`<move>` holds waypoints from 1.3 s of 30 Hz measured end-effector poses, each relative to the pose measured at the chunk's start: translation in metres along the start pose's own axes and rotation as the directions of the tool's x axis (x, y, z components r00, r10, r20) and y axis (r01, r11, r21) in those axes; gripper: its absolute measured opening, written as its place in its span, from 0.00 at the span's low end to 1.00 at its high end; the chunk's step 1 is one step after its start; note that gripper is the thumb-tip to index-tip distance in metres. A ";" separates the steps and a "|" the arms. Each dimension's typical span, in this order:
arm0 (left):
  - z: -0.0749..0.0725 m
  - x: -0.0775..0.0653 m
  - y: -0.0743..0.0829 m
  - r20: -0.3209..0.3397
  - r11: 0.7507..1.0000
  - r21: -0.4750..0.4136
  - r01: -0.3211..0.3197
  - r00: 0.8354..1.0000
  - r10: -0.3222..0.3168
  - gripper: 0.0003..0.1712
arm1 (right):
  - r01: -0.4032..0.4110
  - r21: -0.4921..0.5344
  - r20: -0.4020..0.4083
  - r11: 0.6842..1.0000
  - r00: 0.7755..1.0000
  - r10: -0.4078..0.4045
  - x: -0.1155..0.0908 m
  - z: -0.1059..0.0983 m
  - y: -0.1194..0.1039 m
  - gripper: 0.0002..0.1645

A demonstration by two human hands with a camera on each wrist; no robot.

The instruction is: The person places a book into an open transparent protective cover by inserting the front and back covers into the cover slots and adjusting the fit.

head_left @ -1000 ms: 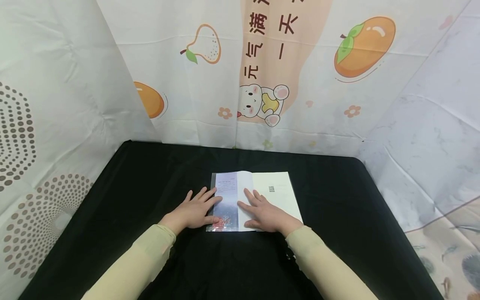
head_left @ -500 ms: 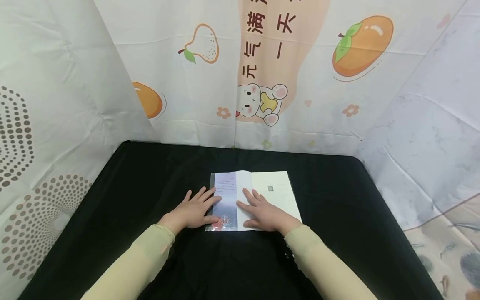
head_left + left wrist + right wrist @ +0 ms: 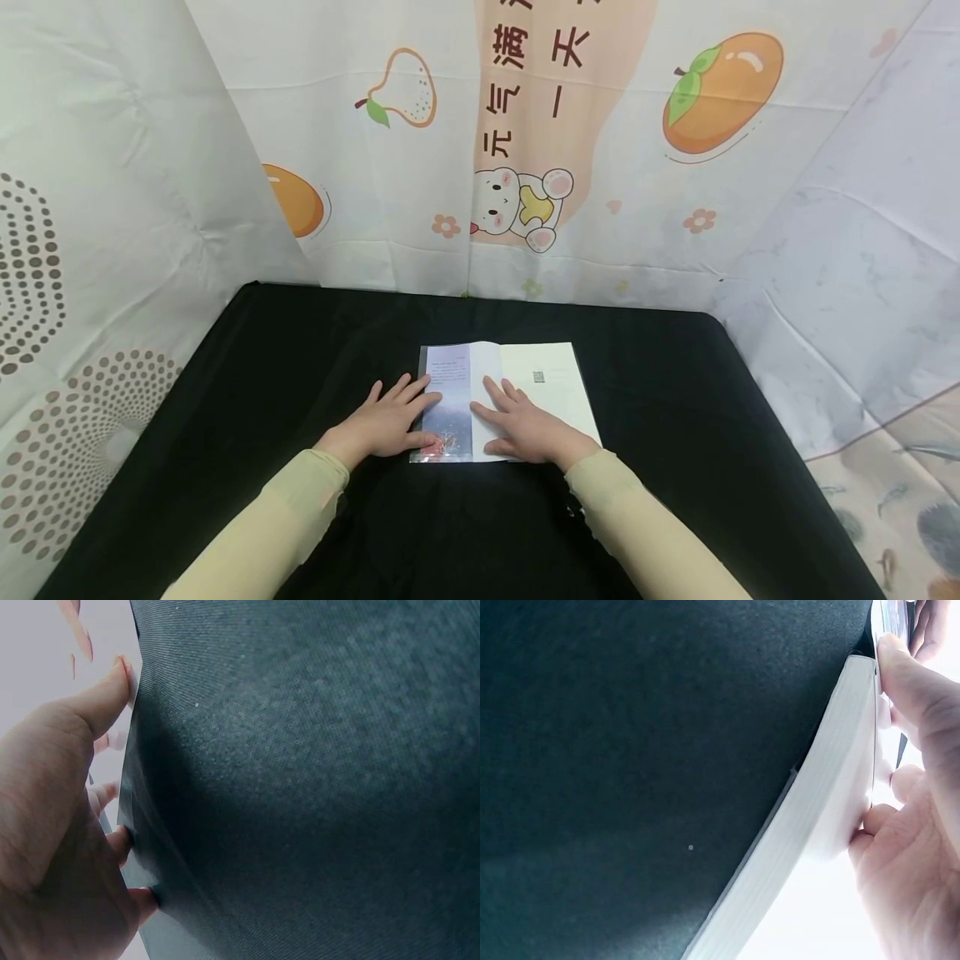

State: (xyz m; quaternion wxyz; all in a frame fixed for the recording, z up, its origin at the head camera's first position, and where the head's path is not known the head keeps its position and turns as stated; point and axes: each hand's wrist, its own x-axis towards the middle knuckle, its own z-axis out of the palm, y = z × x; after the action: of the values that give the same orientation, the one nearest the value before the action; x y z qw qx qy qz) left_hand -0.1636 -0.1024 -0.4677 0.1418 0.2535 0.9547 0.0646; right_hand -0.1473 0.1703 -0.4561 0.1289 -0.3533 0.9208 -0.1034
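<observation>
An open book (image 3: 551,358) lies on the black-covered table, a small printed square code on its cream right page. At its left is a blue-purple cover flap (image 3: 450,408) with red branches at the bottom and a clear plastic edge. My left hand (image 3: 386,423) is spread flat at the flap's left edge, thumb and some fingertips on it. My right hand (image 3: 532,429) rests with spread fingers across the white inner strip and right page. The right wrist view shows the thick block of pages (image 3: 810,795) beneath my right hand (image 3: 922,780).
Black cloth (image 3: 300,350) covers the table. White curtains (image 3: 360,192) printed with fruit and a cartoon bear hang behind it, and more sheets hang at both sides. A small shiny object (image 3: 573,508) shows beside the right sleeve, too small to identify.
Both hands keep the same pose on the book. The whole head view has shifted very slightly to the left.
</observation>
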 end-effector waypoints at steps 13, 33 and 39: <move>0.000 0.000 0.000 0.001 1.000 -0.003 -0.003 1.000 0.003 0.43 | -0.009 -0.020 0.013 1.000 1.000 0.009 0.001 0.001 0.001 0.39; -0.001 0.001 0.000 0.003 1.000 -0.005 -0.008 1.000 0.008 0.42 | -0.015 0.008 0.021 1.000 1.000 0.014 0.003 0.000 -0.002 0.39; -0.002 0.000 0.001 0.010 1.000 -0.013 -0.006 1.000 0.006 0.42 | -0.025 0.015 0.032 1.000 0.999 0.025 0.003 -0.001 -0.003 0.39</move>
State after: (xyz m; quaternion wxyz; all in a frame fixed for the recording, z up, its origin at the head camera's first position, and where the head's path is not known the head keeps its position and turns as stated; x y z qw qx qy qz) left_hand -0.1639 -0.1020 -0.4658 0.1481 0.2560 0.9527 0.0700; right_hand -0.1475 0.1662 -0.4542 0.1476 -0.3423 0.9222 -0.1032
